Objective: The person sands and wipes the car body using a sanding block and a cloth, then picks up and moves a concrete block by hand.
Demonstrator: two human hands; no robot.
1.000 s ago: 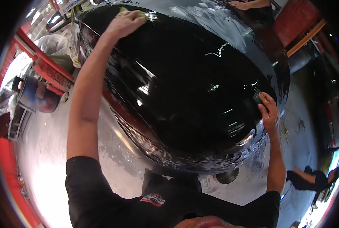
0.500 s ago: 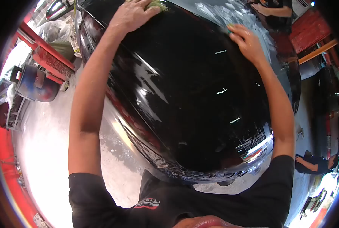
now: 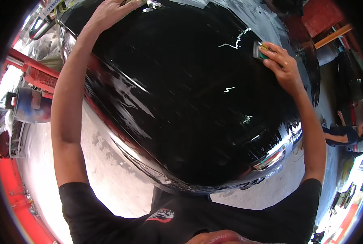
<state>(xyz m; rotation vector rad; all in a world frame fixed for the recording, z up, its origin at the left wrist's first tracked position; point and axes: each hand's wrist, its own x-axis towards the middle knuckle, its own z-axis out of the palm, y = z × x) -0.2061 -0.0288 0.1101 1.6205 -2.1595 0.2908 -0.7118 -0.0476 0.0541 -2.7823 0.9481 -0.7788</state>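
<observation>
A glossy black car panel [image 3: 181,105], wet with streaks of pale grey residue [image 3: 267,24] along its far right side, fills the middle of the view. At the top edge my left hand [image 3: 112,13] reaches over the panel, closed on a yellow-green sponge [image 3: 137,3]; its fingertips are partly cut off by the frame. My right hand [image 3: 282,65] is at the panel's right side. Its fingers and thumb pinch a small sanding block [image 3: 258,50] with grey, yellow and green parts, close against the wet surface.
To the left are a red metal frame [image 3: 41,77], a blue-and-red stained drum [image 3: 31,106] and plastic sheeting [image 3: 47,44]. Pale concrete floor [image 3: 108,179] lies beside the car. On the right, another person [image 3: 342,135] is near a dark car [image 3: 354,85]; an orange bar [image 3: 333,36] stands above.
My left hand has moved left with the sponge. My right hand has shifted right and nearer to me, bringing its block into clearer sight. The head view has also shifted.
</observation>
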